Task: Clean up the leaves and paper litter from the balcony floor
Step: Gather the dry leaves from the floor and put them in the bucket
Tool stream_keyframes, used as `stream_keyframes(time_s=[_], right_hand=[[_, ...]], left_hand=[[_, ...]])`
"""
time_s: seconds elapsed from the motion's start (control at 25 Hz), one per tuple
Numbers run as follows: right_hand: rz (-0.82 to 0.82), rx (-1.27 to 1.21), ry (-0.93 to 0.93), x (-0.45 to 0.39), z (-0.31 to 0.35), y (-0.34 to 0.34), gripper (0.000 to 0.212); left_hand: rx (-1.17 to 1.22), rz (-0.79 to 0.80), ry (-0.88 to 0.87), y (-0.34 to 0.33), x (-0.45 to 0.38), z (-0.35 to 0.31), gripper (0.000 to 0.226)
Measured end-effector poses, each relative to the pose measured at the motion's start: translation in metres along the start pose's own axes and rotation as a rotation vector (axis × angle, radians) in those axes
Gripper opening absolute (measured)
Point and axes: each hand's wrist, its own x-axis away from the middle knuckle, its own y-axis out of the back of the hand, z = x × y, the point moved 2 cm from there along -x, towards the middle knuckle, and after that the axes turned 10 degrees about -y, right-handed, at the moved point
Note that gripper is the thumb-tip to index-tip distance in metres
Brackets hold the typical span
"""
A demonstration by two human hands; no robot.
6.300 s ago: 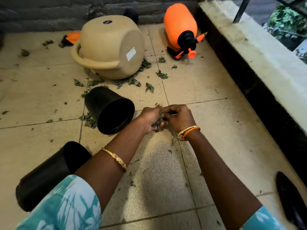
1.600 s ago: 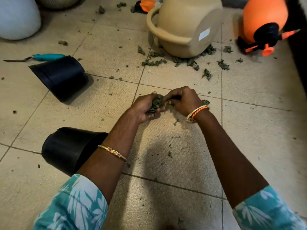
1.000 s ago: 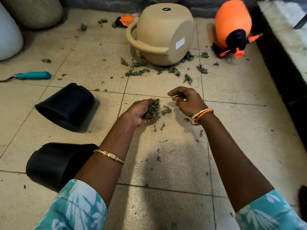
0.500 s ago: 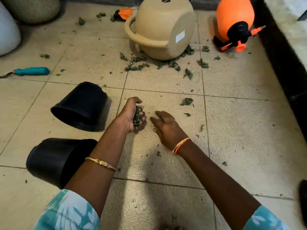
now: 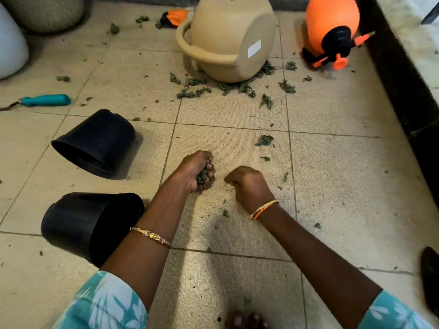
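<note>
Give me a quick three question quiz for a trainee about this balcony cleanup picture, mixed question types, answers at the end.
1. True or false: the left hand grips a clump of leaves.
2. Multiple choice: where does the biggest scatter of loose leaves lie? A) beside the teal-handled tool B) at the foot of the tipped beige pot C) inside the nearer black pot
3. Fill in: the orange sprayer lies to the ____ of the beige pot in the picture.

Key: 1 true; 2 B; 3 right.
</note>
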Motion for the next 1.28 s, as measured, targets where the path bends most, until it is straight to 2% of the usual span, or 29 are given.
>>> stream_keyframes(time_s=[0.08, 0.12, 0.16, 0.24, 0.4, 0.64, 0.72, 0.84, 0.88, 1.0, 1.08, 1.28], right_hand=[[0.036, -0.538, -0.487, -0.011, -0.004, 0.026, 0.02], [0.067, -0.793, -0.659, -0.014, -0.008, 0.037, 0.02], [0.066, -0.971, -0.752, -0.016, -0.013, 0.046, 0.022], [0.077, -1.108, -0.789, -0.017, -0.018, 0.055, 0.02], [0.093, -0.925, -0.746, -0.011, -0.012, 0.053, 0.016], [-0.055, -0.477, -0.495, -0.011, 0.001, 0.036, 0.013], [-0.104, -0.424, -0.438, -0.016, -0.005, 0.043, 0.019], [-0.256, -0.361, -0.516, -0.031, -0.031, 0.065, 0.024], [-0.234, -0.277, -0.532, -0.037, -0.041, 0.067, 0.024], [0.067, -0.033, -0.503, -0.054, -0.058, 0.056, 0.058], [0.176, 0.062, -0.435, -0.052, -0.054, 0.039, 0.068], [0.115, 0.21, -0.107, -0.001, -0.01, -0.011, 0.053]], left_hand=[[-0.027, 0.009, -0.004, -0.002, -0.001, 0.004, 0.04], [-0.04, 0.015, -0.009, -0.003, 0.0, 0.006, 0.039], [-0.047, 0.024, -0.015, -0.005, 0.0, 0.007, 0.037], [-0.054, 0.048, -0.02, -0.011, 0.003, 0.009, 0.033], [-0.116, 0.084, -0.076, -0.026, 0.008, 0.007, 0.03], [-0.158, 0.213, -0.08, -0.036, 0.008, 0.012, 0.033], [-0.116, 0.187, -0.097, -0.031, 0.008, 0.01, 0.031], [0.011, 0.104, -0.085, -0.012, 0.007, 0.001, 0.032], [0.041, 0.09, -0.074, -0.007, 0.006, -0.001, 0.032], [0.053, 0.043, -0.07, -0.002, 0.005, -0.003, 0.036], [0.043, 0.022, -0.077, -0.002, 0.003, -0.001, 0.037], [0.013, -0.01, -0.098, 0.006, -0.004, 0.004, 0.034]])
